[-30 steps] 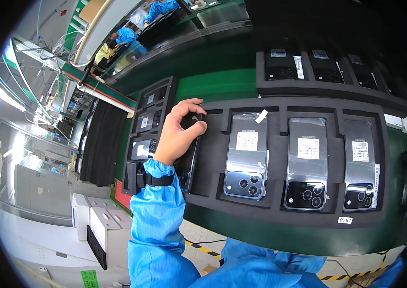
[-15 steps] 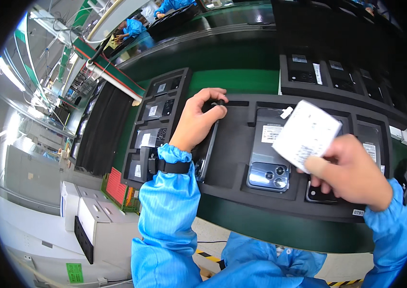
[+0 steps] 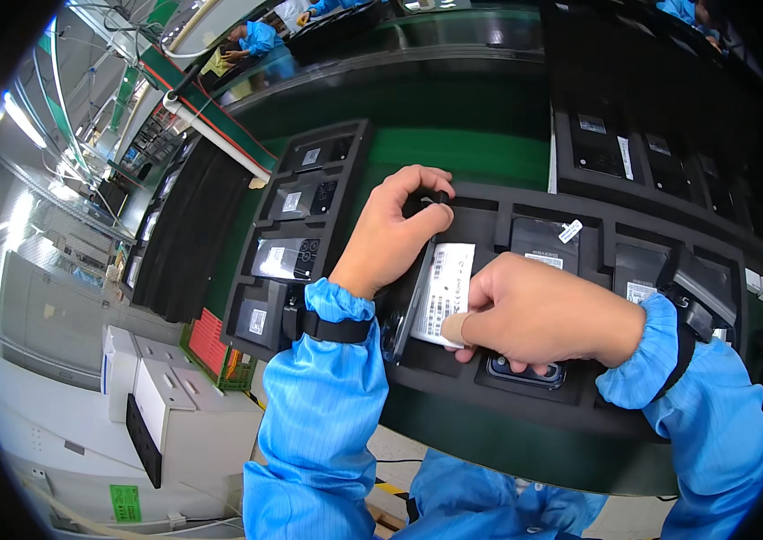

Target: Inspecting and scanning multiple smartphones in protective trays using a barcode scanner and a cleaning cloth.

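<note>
My left hand [image 3: 395,229] is closed round the upper end of a dark phone [image 3: 397,335], which stands tilted on its long edge in the leftmost slot of a black foam tray [image 3: 599,229]. Between finger and thumb my right hand [image 3: 548,310] pinches a white printed paper [image 3: 442,283] with barcodes, held right beside that phone; whether they touch I cannot tell. A second phone [image 3: 534,232] lies in the adjoining slot, largely covered by my right hand. Near its top is a small white tab [image 3: 570,231]. Black straps with small devices circle both wrists.
Another foam tray [image 3: 284,191] with several phones is on the left, and one [image 3: 611,175] at the far right. Beyond the left tray are stacked black trays [image 3: 188,238]. A green crate [image 3: 210,355] and white cabinets [image 3: 161,387] stand lower left. Co-workers in blue [image 3: 260,38] sit farther back.
My right hand has carried the white paper leftward and lowered it beside the tilted phone. The left hand keeps its grip there. The whole view has shifted slightly.
</note>
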{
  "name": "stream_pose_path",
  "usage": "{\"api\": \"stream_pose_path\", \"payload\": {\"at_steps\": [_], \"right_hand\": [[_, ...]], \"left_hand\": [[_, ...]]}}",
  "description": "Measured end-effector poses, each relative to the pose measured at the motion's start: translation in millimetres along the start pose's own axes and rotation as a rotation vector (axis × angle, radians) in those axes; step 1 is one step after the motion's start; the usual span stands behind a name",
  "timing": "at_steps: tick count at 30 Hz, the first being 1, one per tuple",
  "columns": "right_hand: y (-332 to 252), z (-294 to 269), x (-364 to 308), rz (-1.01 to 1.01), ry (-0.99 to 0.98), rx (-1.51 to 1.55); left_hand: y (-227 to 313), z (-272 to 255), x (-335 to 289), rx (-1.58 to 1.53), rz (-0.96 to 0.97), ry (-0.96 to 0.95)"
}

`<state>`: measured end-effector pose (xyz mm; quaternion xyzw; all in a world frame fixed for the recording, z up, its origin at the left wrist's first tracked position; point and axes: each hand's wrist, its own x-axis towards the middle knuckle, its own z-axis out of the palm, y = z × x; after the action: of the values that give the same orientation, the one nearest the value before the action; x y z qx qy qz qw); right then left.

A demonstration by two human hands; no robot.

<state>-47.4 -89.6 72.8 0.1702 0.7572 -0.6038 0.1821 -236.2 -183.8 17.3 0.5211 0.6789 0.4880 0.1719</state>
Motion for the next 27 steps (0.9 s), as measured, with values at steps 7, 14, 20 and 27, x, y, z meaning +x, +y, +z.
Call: {"api": "stream_pose_path", "payload": {"at_steps": [7, 14, 20, 27], "right_hand": [[4.6, 1.9, 18.7, -0.043, -0.084, -0.072], [13.7, 3.6, 36.0, -0.173, -0.009, -0.262], [20.5, 7.6, 41.3, -0.222, 0.036, -0.225], [18.0, 4.7, 29.0, -0.201, 0.138, -0.105]], "left_hand": [[2.9, -0.7, -1.6, 0.031, -0.009, 0.002], [2.2, -0.1, 0.3, 0.003, -0.024, -0.002], [1.5, -1.5, -0.4, 0.019, -0.012, -0.011], [0.7, -0.2, -1.3, 0.06, 0.002, -0.015]]}}
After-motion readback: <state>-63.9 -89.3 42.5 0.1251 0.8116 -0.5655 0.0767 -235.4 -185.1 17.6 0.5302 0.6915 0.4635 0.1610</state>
